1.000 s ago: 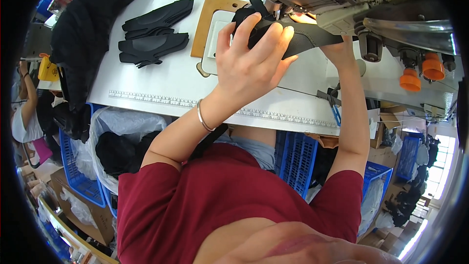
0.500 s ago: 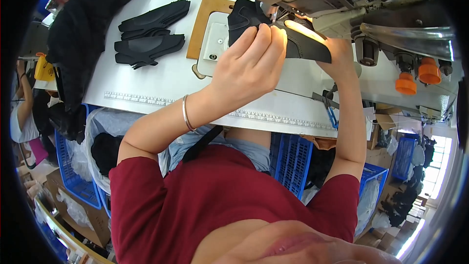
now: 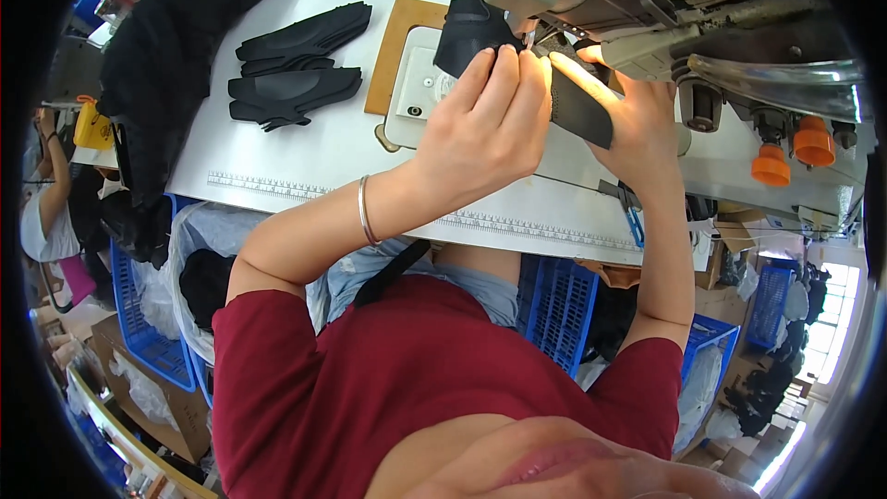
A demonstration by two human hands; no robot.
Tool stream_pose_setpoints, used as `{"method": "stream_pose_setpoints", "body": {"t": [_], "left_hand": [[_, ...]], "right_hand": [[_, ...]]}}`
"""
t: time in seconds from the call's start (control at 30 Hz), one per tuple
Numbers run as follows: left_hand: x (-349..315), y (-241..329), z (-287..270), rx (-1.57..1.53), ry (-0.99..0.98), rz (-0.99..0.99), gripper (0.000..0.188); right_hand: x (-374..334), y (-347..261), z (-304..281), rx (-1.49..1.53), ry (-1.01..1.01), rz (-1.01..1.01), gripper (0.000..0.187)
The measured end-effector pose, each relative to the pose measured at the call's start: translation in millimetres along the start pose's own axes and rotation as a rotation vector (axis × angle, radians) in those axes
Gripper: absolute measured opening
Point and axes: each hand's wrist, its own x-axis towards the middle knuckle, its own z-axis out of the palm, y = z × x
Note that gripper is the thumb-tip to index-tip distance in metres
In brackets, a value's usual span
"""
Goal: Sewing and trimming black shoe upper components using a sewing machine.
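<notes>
A curved black fabric piece (image 3: 469, 37), like a shoe upper part, lies under the sewing machine head (image 3: 637, 2), lit by its lamp. My left hand (image 3: 485, 120) is closed, its fingertips pinching the piece's near edge close to the needle area. Over the piece's right end my right hand (image 3: 642, 125) holds it, one finger stretched along its top toward the needle. The needle point itself is hidden by my fingers. Left of the machine's bed plate (image 3: 420, 83) lie two stacks of similar black cut pieces, a farther stack (image 3: 305, 35) and a nearer stack (image 3: 296, 95).
A black cloth heap (image 3: 176, 55) covers the table's left side. A ruler strip (image 3: 268, 187) runs along the front edge; small blue-handled snips (image 3: 635, 225) lie by my right forearm. Orange knobs (image 3: 771, 166) hang at right. Blue crates (image 3: 559, 314) stand below. Another person's arm (image 3: 57, 166) shows far left.
The black piece has turned, its right end swinging toward me. My right hand has shifted nearer along it, and my left hand stays pinched by the needle.
</notes>
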Motion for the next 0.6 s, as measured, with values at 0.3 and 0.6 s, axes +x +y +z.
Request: {"method": "stream_pose_setpoints", "body": {"t": [0.3, 0.6], "left_hand": [[-9, -18, 8, -0.121, 0.074, 0.081, 0.029], [-7, -35, 3, -0.247, 0.042, 0.082, 0.031]], "right_hand": [[2, -25, -8, 0.011, 0.029, 0.015, 0.067], [1, -51, -18, 0.198, -0.061, 0.205, 0.065]]}}
